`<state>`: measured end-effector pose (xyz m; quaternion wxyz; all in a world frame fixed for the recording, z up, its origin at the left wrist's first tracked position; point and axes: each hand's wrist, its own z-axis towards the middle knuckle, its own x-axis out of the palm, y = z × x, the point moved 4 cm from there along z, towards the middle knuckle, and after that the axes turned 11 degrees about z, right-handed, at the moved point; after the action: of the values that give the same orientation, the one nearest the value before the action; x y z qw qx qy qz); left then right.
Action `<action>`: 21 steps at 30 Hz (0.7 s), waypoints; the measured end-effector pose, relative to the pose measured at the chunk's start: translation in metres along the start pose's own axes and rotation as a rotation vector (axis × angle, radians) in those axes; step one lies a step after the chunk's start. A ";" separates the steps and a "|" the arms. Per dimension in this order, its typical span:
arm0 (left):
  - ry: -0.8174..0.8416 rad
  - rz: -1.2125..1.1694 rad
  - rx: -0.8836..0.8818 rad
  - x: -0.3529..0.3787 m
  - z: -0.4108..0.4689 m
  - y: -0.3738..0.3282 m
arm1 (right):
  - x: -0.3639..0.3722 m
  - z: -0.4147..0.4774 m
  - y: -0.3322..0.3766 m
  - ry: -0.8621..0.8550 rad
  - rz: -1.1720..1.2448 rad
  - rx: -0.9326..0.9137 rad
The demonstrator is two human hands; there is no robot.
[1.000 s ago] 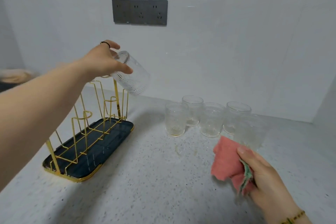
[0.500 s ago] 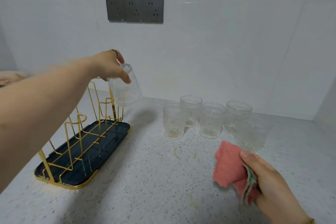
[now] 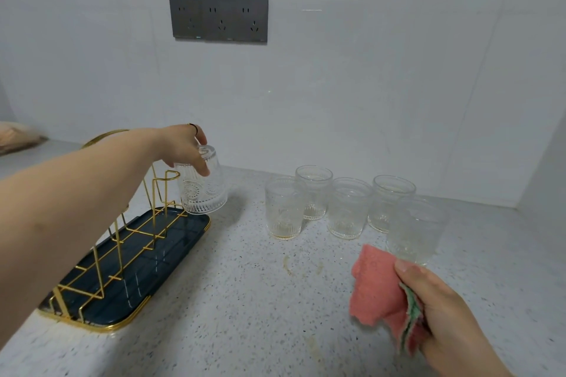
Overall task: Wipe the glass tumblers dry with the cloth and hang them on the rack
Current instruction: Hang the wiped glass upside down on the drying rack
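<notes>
Now our left hand (image 3: 180, 144) grips an upturned ribbed glass tumbler (image 3: 204, 190) by its base at the far end of the gold wire rack (image 3: 165, 193). Our right hand (image 3: 438, 309) has its fingers clenched round the pink cloth (image 3: 378, 291), near five upright tumblers (image 3: 347, 208) on the speckled bench (image 3: 245, 300).

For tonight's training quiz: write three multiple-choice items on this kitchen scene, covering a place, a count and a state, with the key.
1. Where is the tumbler that the left hand holds?
A) over the rack's far end
B) on the floor
C) inside a cupboard

2. How many standing tumblers are on the counter?
A) three
B) five
C) seven

3. The right hand is:
A) open and empty
B) gripping the pink cloth
C) gripping a spoon

Key: 1 A, it is mouth-down above the gold wires; 2 B, five stand upright right of the rack; 3 B, its fingers curl round the cloth.
</notes>
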<state>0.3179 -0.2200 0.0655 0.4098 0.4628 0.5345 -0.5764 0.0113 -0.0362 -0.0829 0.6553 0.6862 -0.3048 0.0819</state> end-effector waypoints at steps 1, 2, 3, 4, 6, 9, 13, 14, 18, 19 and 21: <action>0.001 0.028 0.003 0.000 0.000 0.000 | 0.002 -0.002 0.001 0.004 0.017 0.001; -0.002 0.065 0.007 0.000 0.000 0.001 | 0.003 -0.004 0.002 0.002 0.041 0.002; -0.004 0.101 0.010 -0.001 0.000 0.001 | 0.004 -0.005 0.003 -0.004 0.055 0.006; -0.001 0.130 0.010 0.000 -0.002 0.000 | 0.005 -0.006 0.004 -0.011 0.053 0.012; -0.012 0.190 0.014 -0.002 -0.007 -0.004 | 0.005 -0.009 0.006 -0.022 0.023 0.028; -0.157 0.187 0.095 -0.010 -0.023 -0.024 | 0.007 -0.011 0.008 -0.036 0.001 0.034; -0.215 -0.049 0.341 0.006 -0.068 -0.081 | 0.011 -0.014 0.012 -0.044 0.045 0.012; -0.170 -0.096 0.404 0.020 -0.081 -0.096 | 0.011 -0.015 0.013 -0.047 0.066 0.002; 0.042 -0.254 0.592 0.081 -0.116 -0.147 | 0.013 -0.018 0.018 -0.044 0.098 -0.061; 0.092 -0.289 0.613 0.093 -0.118 -0.155 | 0.013 -0.018 0.019 -0.041 0.107 -0.082; 0.141 -0.384 0.617 0.108 -0.120 -0.164 | 0.014 -0.019 0.020 -0.023 0.135 -0.111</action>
<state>0.1450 -0.0828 -0.0001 0.0975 0.4944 0.4398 -0.7434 0.0176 -0.0214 -0.0559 0.6817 0.6278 -0.3620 0.1008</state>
